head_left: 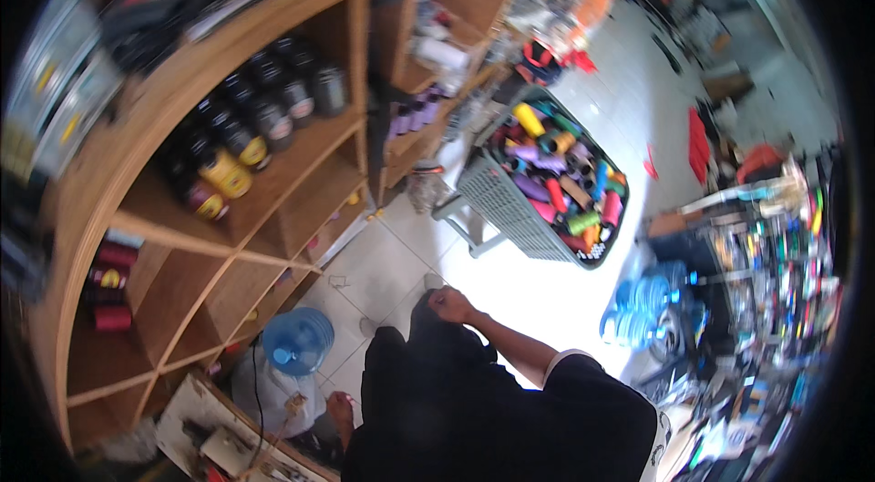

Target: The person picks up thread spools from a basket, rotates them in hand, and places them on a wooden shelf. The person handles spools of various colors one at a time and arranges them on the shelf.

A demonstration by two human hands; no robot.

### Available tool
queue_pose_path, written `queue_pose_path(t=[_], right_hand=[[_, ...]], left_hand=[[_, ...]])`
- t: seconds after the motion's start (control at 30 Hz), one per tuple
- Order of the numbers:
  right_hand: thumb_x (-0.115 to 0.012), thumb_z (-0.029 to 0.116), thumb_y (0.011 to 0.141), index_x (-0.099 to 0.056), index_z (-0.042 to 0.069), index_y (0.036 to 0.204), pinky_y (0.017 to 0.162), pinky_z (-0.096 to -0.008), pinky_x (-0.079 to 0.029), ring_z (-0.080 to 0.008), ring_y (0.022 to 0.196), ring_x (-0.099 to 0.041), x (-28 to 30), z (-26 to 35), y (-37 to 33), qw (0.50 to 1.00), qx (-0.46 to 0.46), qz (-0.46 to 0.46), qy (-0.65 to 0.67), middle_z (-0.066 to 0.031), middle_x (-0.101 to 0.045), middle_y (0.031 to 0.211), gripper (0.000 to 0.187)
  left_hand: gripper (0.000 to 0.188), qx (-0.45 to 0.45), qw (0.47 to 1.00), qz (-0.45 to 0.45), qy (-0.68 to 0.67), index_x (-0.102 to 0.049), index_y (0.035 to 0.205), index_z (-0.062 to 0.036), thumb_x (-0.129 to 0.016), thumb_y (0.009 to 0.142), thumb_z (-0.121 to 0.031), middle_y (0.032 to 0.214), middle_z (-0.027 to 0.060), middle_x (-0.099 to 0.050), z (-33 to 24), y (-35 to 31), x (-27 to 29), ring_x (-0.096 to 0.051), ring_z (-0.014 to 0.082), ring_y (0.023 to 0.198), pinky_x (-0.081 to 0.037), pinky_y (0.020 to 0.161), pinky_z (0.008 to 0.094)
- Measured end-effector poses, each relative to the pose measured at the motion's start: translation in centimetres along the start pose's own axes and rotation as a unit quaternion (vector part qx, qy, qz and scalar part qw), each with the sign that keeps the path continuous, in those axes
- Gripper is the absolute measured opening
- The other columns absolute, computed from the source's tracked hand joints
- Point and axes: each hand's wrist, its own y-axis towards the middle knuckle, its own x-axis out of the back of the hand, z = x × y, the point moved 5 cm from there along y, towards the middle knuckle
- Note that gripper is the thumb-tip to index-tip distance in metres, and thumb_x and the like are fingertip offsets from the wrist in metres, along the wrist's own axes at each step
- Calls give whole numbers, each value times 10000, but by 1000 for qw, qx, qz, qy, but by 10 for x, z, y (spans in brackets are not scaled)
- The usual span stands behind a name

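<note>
My right hand [448, 304] is beside the dark trousers [437, 336] at my knee, its fingers curled in. Nothing shows in its grasp. Lower and further left, my left hand [342, 411] hangs by my side, partly covered by my black shirt [492, 432]; its fingers are too small and blurred to read. Nearest to it are a whitish plastic bag [290, 400] and a blue water jug [298, 342] on the tiled floor. Ahead to the right, a grey-green plastic basket [515, 213] holds many thread spools [554, 186] in mixed colours, raised on a grey stand [474, 231].
A wooden shelf unit [219, 254] runs along the left, with rows of dark bottles [241, 131] and dark red spools [111, 282]. More blue jugs [643, 309] and cluttered goods [756, 291] line the right. Red cloth [698, 145] lies on the floor at the far right.
</note>
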Motion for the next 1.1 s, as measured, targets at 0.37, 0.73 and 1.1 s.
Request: queue_pose_path(t=[0.37,0.73,1.1], right_hand=[[-634,91,844,-633,18,1021,688,-328,-526,-231,809,-642,101,-74,-48,938,-7,-333,93,-136,-649,918,192],[-649,75,805,-529,5,1096,854,-466,-446,-378,1029,-537,332,-51,-18,809,33,-586,-34,-210,-540,1061,323],[-659,220,848,-649,25,1029,820,-463,-478,-392,940,-592,391,-89,68,795,2,-595,119,-218,-599,993,267]], left_hand=[[194,-336,647,288,621,-643,814,-109,-740,656,-54,688,53,-612,-118,18,-33,-589,180,595,-481,535,366],[232,113,974,59,186,-597,1026,-105,-676,859,-245,854,4,-594,-245,-21,-164,-602,132,747,-472,622,309],[300,-333,727,251,546,-590,955,-17,-535,942,-311,811,165,-593,-97,-12,-149,-585,328,740,-464,670,435]])
